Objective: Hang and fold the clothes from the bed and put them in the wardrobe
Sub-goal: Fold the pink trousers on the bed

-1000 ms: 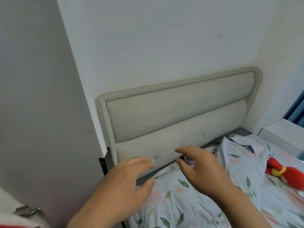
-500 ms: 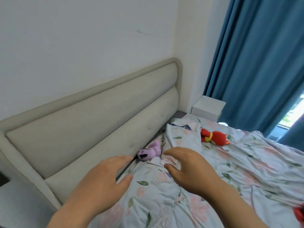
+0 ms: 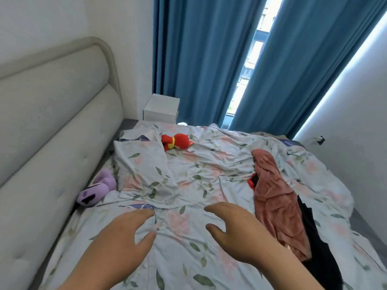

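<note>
A dusty-pink garment (image 3: pixel 276 197) lies crumpled on the right side of the bed (image 3: pixel 209 164), over a black garment (image 3: pixel 320 243). A bit of red cloth (image 3: pixel 252 182) peeks out at the pink one's left edge. My left hand (image 3: pixel 125 241) hovers above the floral sheet near the bed's front, fingers relaxed and holding nothing. My right hand (image 3: pixel 234 231) hovers beside it, fingers loosely spread and empty, a short way left of the pink garment.
A floral pillow (image 3: pixel 142 166) lies near the padded headboard (image 3: pixel 52 126). A purple plush toy (image 3: pixel 96 189) sits against the headboard, a red plush toy (image 3: pixel 176 141) farther back. A white nightstand (image 3: pixel 161 108) stands before blue curtains (image 3: pixel 209 59). A white wall (image 3: pixel 356 122) bounds the right.
My view has swung right from the headboard and wall to the whole bed, bringing the pink and black garments into sight. Both hands stay empty in front of me.
</note>
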Available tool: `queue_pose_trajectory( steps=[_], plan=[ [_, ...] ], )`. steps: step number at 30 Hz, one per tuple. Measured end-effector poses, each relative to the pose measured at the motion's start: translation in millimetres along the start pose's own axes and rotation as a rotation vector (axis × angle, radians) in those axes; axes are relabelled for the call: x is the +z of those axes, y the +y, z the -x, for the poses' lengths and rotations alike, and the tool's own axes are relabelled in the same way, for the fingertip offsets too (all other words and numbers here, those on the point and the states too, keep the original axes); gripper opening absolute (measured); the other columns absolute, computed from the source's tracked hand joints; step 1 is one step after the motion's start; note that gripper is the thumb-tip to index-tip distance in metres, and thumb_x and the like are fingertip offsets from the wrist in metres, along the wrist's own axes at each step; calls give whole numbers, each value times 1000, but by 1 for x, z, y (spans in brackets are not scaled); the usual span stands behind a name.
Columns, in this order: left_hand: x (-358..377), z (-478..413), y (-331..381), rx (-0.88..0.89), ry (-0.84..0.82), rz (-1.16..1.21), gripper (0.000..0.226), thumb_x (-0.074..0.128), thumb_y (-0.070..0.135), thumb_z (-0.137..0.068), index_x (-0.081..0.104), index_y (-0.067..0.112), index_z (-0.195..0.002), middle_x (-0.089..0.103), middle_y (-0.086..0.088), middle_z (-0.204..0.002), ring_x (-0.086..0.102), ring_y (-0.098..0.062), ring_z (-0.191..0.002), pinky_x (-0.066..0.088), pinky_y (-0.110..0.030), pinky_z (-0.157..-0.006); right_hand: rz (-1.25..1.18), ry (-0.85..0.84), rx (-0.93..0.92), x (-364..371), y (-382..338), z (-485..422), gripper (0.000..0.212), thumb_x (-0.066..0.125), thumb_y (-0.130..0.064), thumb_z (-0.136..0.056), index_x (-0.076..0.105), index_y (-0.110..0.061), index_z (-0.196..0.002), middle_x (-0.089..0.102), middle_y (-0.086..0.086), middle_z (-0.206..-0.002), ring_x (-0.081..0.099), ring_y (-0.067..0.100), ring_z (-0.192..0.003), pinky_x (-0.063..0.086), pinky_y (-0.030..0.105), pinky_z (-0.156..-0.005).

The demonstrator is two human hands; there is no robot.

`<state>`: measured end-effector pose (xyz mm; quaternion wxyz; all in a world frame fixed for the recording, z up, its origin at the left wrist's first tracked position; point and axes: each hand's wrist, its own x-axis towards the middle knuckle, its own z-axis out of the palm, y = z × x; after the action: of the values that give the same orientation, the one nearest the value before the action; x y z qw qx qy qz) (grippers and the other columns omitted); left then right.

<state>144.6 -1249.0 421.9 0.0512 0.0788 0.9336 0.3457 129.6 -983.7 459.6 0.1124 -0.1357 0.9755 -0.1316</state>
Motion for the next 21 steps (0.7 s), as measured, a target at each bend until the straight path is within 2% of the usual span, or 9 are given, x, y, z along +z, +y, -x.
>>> queue_pose_trajectory(
  steps=[3, 8, 10, 13, 17, 21],
  plan=[
    [26, -12, 13, 47, -45, -30, 42, 56, 47, -93, 41, 54, -132, 37, 37, -130, 37, 4, -133, 31, -16, -102, 4, 6, 95, 4, 25, 25, 49, 45, -45, -102, 39, -34, -149, 43, -16, -149, 38, 7, -136, 35, 25, -109],
    [61, -22, 61, 150, -228, -48, 34, 51, 50, -95, 32, 60, -120, 34, 38, -133, 35, 6, -134, 34, -19, -106, -32, 61, 227, -2, 68, 77, 49, 46, -46, -102, 39, -33, -149, 43, -16, -149, 38, 7, -137, 34, 26, -111],
    [75, -29, 87, 191, -273, -63, 38, 51, 50, -95, 34, 59, -127, 35, 37, -134, 34, 5, -135, 34, -21, -107, -49, 120, 295, -6, 92, 104, 49, 47, -46, -101, 40, -33, -148, 45, -17, -147, 40, 6, -135, 36, 26, -109],
    [102, -39, 125, 225, -315, -105, 44, 51, 48, -96, 40, 48, -138, 39, 31, -140, 37, 0, -135, 34, -24, -108, -82, 181, 385, -9, 130, 146, 48, 49, -45, -100, 44, -33, -146, 50, -18, -141, 45, 5, -130, 40, 25, -106],
    [150, -44, 172, 260, -372, -160, 46, 52, 47, -96, 43, 42, -141, 42, 24, -146, 39, -1, -135, 36, -26, -108, -136, 211, 466, -13, 184, 196, 32, 52, -38, -99, 57, -27, -128, 60, -11, -125, 55, 9, -114, 49, 32, -95],
    [208, -41, 220, 261, -421, -207, 47, 51, 47, -97, 41, 41, -143, 41, 24, -147, 37, 0, -136, 35, -24, -110, -191, 214, 493, -11, 252, 240, 38, 53, -40, -99, 53, -35, -136, 56, -18, -129, 52, 5, -121, 44, 23, -99]
  ],
)
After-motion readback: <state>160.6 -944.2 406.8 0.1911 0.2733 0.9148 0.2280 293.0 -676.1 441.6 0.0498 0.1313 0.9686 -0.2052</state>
